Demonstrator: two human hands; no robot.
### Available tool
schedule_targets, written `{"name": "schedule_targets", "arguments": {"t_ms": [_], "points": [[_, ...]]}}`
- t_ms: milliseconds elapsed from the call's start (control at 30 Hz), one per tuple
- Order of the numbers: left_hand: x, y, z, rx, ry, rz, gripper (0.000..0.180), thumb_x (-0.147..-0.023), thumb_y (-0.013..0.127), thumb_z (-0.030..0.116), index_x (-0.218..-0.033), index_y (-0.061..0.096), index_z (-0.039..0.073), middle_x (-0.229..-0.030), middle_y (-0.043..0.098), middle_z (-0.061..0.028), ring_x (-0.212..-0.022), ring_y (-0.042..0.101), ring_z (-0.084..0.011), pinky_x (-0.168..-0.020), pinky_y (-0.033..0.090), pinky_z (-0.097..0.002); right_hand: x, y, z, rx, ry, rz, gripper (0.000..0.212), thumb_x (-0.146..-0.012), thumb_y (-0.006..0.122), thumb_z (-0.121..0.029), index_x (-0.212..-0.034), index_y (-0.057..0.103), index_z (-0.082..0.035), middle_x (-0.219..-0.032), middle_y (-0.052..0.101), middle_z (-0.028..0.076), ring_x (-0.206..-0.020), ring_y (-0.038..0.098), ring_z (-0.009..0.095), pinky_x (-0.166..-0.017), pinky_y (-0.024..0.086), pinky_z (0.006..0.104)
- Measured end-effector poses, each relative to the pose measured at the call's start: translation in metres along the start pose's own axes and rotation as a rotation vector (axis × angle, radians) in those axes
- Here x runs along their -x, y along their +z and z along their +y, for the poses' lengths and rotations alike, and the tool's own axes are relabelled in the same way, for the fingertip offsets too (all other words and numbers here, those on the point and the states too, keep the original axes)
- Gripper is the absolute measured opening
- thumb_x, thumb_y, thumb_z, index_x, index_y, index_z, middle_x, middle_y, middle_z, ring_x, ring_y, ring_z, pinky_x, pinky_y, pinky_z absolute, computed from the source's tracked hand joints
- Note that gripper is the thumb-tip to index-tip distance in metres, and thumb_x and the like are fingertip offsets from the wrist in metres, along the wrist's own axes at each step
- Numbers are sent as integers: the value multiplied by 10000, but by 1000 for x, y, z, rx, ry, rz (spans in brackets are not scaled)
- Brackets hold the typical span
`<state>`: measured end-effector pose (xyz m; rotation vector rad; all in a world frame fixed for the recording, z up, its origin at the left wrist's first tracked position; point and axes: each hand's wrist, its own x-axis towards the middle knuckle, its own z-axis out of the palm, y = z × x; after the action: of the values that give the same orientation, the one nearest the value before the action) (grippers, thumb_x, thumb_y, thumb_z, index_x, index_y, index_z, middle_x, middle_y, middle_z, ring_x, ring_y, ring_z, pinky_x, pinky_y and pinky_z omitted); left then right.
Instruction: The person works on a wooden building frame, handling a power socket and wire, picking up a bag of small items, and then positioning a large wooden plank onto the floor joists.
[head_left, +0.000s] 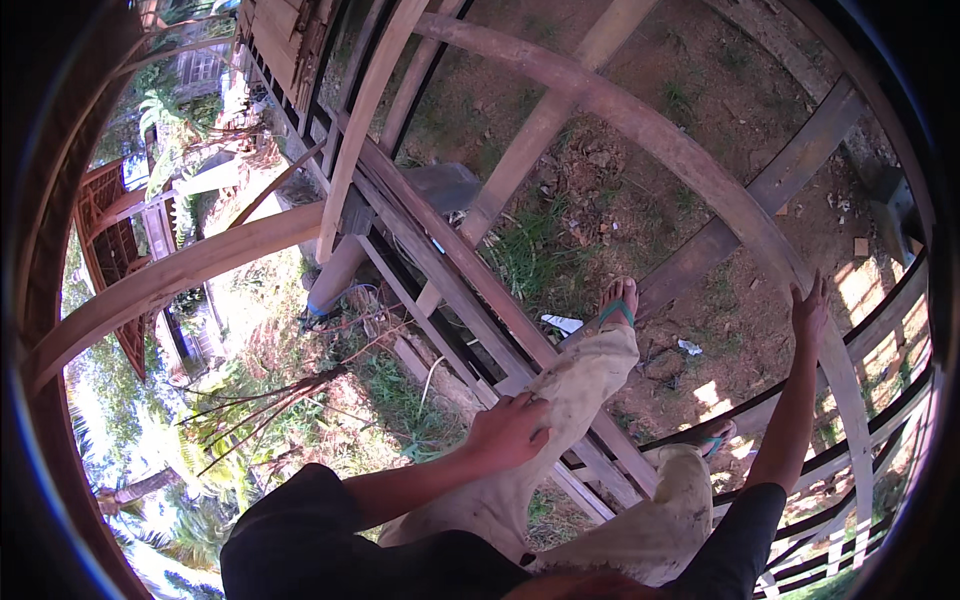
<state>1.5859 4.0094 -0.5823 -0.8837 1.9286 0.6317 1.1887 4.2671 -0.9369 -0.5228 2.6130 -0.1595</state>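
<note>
My left hand [508,432] rests on my trouser leg [570,395] around the knee, its fingers loosely spread and holding nothing. Out to the right, my right hand [810,305] grips a long wooden beam [700,165], which looks curved and runs from the top middle down the right side. My thumb and fingers lie over the beam's edge; their far side is hidden. Both feet wear green-strapped flip-flops [618,311] and stand among the timbers. Between my legs pass several parallel dark planks [470,275].
Open gaps between timbers show bare soil [640,190] with grass and litter below. A crossing beam [750,205] spans the right, another beam [190,265] the left. Stacked boards [283,40] lie at the top left. Plants and a red-framed roof structure [110,250] stand beyond.
</note>
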Motion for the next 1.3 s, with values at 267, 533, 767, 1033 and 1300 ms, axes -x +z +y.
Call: {"name": "schedule_targets", "arguments": {"t_ms": [267, 533, 767, 1033, 1300], "points": [[10, 7, -8, 23, -51, 137, 407, -842, 604, 355, -1185, 568, 139, -1206, 560, -139, -1077, 565, -325, -820, 511, -474, -53, 8, -16, 181, -26, -445, 652, -807, 676, -373, -1336, 464, -55, -1326, 482, 258, -1189, 495, 418, -949, 431, 471], [35, 40, 18, -7, -12, 180, 381, -822, 596, 317, -1136, 566, 101, -1147, 567, -118, -1064, 567, -296, -768, 534, -462, 1, 31, 21, 39, -246, -217, 451, -837, 652, -374, -1125, 547, -43, -1102, 620, 204, -977, 606, 411, -781, 475, 519], [68, 105, 52, 112, -101, 78, 385, -831, 600, 333, -1145, 570, 112, -1252, 524, -121, -1139, 518, -307, -825, 503, -497, 66, 13, -13, 62, -297, -211, 360, -820, 668, -336, -1065, 576, -90, -1099, 615, 179, -1003, 599, 397, -803, 471, 506], [148, 159, 64, 33, -171, 356, 348, -826, 599, 303, -1108, 578, 101, -1143, 564, -80, -1106, 527, -285, -789, 510, -497, 104, 36, 8, 93, -240, -61, 363, -867, 607, -311, -1172, 578, -117, -1086, 617, 179, -976, 610, 402, -783, 496, 499], [159, 260, -25, -61, -242, 130, 388, -818, 600, 339, -1125, 573, 104, -1093, 608, -92, -1047, 575, -291, -707, 536, -486, 102, 45, 15, 200, -195, -177, 420, -913, 528, -297, -1289, 517, -111, -1153, 606, 217, -1047, 586, 409, -851, 474, 505]]}}
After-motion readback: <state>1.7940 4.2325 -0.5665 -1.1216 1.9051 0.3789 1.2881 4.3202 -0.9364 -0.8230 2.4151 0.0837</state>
